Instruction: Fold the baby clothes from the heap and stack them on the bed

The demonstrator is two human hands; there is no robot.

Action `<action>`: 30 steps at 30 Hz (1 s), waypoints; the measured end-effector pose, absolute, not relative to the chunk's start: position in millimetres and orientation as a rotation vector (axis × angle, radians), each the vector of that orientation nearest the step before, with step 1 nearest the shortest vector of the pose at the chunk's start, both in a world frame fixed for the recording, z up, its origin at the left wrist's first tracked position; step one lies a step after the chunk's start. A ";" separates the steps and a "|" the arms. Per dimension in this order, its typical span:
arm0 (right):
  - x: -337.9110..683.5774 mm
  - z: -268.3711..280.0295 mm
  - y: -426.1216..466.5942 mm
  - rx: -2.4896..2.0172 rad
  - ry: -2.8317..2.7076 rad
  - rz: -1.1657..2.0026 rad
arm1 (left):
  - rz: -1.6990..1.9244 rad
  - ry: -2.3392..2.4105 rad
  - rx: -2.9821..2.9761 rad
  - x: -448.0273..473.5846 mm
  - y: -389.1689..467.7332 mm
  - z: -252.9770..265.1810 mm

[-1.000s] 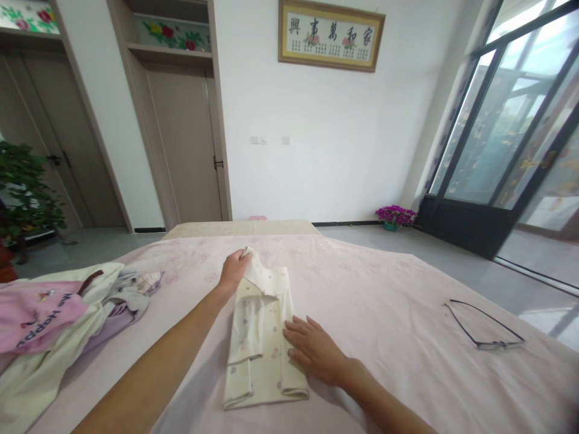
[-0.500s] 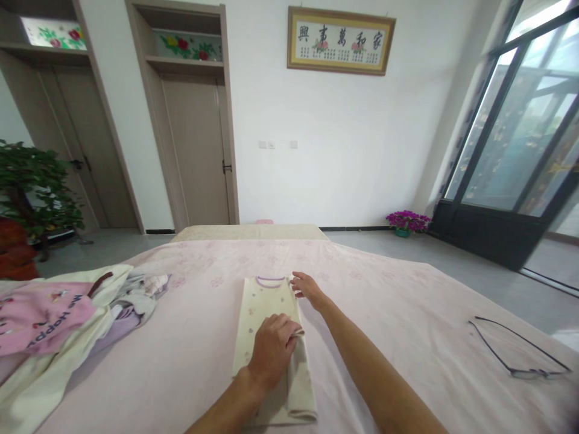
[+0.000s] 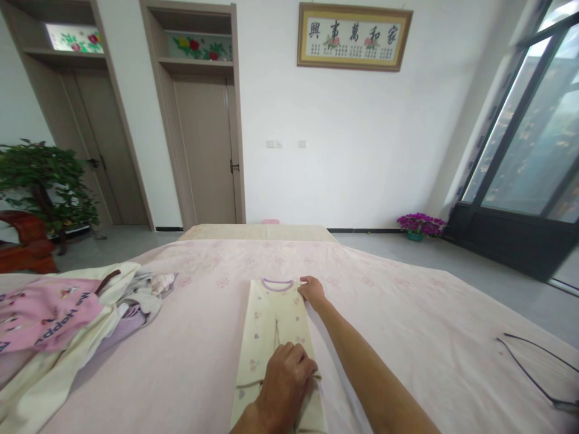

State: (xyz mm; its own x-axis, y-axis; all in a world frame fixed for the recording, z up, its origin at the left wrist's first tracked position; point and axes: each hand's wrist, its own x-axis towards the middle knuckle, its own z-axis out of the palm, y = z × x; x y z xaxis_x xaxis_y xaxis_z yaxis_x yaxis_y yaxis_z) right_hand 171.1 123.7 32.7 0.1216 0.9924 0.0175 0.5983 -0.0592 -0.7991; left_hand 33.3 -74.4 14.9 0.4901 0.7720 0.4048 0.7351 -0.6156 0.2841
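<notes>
A cream child's shirt (image 3: 257,328) with a purple neckline and small printed motifs lies folded narrow on the bed, neckline away from me. My left hand (image 3: 289,374) is closed on the right edge of the cloth, near a hem line crossing its lower part. At the right shoulder corner, my right hand (image 3: 312,290) pinches the shirt's edge between thumb and fingers. The left hand and wrist cover part of the lower cloth, where more cream fabric with a printed heart shows below the hem.
A heap of clothes (image 3: 76,319), pink, cream and grey, lies on the left of the pink bedsheet (image 3: 194,337). Eyeglasses (image 3: 534,377) rest at the right edge. Beyond the bed stand a green potted plant (image 3: 45,181) and purple flowers (image 3: 420,223).
My right hand's fingers have closed on the shoulder corner. My left hand has moved nearer to me along the right edge, and the front shows a crease. The view has shifted left.
</notes>
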 end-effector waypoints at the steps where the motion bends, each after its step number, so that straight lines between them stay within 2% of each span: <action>1: 169.8 30.1 125.9 -1.752 -1.564 0.723 | 0.758 1.341 2.664 32.0 -74.5 13.0; 7: 165.7 14.3 132.1 -1.814 -1.691 0.582 | 0.645 1.216 2.720 22.6 -78.1 11.0; 14: 177.0 20.4 117.4 -1.814 -1.837 0.440 | 0.568 1.091 2.746 13.4 -87.9 33.9; 18: 178.3 27.1 79.2 -1.714 -1.966 0.316 | 0.696 0.966 2.736 -3.3 -94.4 41.1; 24: 172.4 17.2 -5.1 -1.349 -2.415 0.195 | 1.022 1.173 2.633 -47.3 -100.6 28.1; 26: 172.5 11.0 -28.1 -1.241 -2.547 0.128 | 0.981 1.281 2.674 -59.1 -104.2 18.9; 30: 177.0 6.3 -59.2 -1.125 -2.671 0.092 | 0.639 1.373 2.780 -71.7 -119.4 3.7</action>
